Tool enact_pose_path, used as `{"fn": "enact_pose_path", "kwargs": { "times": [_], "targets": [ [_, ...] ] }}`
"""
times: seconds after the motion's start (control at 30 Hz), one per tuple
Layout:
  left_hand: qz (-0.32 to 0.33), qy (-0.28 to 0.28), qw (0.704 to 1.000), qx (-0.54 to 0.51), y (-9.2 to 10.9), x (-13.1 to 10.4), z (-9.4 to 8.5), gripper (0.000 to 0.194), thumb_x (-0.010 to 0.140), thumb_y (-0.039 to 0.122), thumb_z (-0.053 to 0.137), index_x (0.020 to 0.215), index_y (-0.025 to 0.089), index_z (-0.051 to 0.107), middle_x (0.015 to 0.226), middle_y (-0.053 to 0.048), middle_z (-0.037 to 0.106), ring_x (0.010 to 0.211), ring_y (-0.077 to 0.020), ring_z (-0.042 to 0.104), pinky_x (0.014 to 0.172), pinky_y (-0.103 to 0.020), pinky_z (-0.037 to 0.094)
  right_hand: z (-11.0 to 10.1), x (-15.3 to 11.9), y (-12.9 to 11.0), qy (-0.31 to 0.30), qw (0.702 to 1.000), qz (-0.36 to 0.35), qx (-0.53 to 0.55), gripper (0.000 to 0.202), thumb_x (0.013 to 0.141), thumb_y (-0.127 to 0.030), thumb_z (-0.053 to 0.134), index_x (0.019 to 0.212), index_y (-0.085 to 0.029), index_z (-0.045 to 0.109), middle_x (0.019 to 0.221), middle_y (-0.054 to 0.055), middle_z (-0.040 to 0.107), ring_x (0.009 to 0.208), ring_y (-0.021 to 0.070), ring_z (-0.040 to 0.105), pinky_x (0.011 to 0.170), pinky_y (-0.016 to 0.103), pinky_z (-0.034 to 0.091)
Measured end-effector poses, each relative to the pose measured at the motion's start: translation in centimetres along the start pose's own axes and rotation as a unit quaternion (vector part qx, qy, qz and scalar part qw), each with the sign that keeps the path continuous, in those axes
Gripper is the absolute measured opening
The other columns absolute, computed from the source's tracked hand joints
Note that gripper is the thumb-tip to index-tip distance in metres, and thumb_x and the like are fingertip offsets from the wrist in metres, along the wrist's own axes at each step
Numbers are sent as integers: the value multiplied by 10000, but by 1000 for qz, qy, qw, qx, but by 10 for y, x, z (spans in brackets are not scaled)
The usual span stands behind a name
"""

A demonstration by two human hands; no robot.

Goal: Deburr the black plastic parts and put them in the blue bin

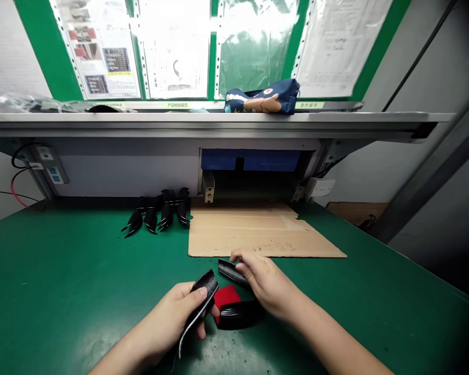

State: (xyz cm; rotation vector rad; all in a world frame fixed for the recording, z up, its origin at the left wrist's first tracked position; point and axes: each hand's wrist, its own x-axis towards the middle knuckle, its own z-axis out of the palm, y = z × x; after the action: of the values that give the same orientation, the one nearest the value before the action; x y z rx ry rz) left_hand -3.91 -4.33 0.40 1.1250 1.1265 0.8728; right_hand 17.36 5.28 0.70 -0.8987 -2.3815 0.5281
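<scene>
My left hand (180, 312) grips a black curved plastic part (206, 284), thumb on its ribbed inner face; a thin pale strip runs along its lower edge. My right hand (266, 281) is closed, thumb and fingers curled around a second black plastic part (230, 271), which shows its hollow inner side. Part of that piece is hidden behind the hand. Just below, a glossy black curved part (238, 315) lies on the table, partly over a red block or pad (227, 295). The left fingertips are close to the red piece.
Several glossy black parts (168, 208) stand in a row at the back of the green table (62, 271). A cardboard sheet (242, 232) lies before a dark opening (250, 185). Overhead, a shelf (180, 125) carries a blue pouch (261, 98). A power strip (50, 164) is at left.
</scene>
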Motion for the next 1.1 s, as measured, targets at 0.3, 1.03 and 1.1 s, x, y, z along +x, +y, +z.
{"fn": "enact_pose_path", "kwargs": {
  "times": [0.3, 1.03, 1.1],
  "targets": [
    [25, -64, 996, 55, 8, -6, -4, 422, 906, 497, 443, 873, 113, 614, 727, -24, 553, 553, -98, 469, 520, -196, 307, 11, -4, -26, -16, 982, -131, -134, 628, 939, -713, 191, 1007, -196, 541, 849, 45, 488, 768, 217, 439, 676, 316, 330],
    [7, -58, 985, 164, 10, -8, -2, 372, 931, 440, 388, 904, 148, 617, 724, 2, 490, 592, -118, 409, 540, -212, 337, 30, -3, -16, -90, 944, -158, -275, 271, 959, -321, 561, 739, -183, 483, 710, 7, 552, 662, 187, 443, 603, 307, 226],
    [6, -51, 982, 184, 10, -8, -2, 371, 930, 443, 394, 871, 152, 617, 692, 11, 468, 604, -122, 407, 535, -210, 311, 29, -4, -15, -115, 952, -147, -241, 268, 959, -317, 565, 740, -184, 486, 704, 1, 554, 657, 185, 462, 611, 298, 254]
  ]
}}
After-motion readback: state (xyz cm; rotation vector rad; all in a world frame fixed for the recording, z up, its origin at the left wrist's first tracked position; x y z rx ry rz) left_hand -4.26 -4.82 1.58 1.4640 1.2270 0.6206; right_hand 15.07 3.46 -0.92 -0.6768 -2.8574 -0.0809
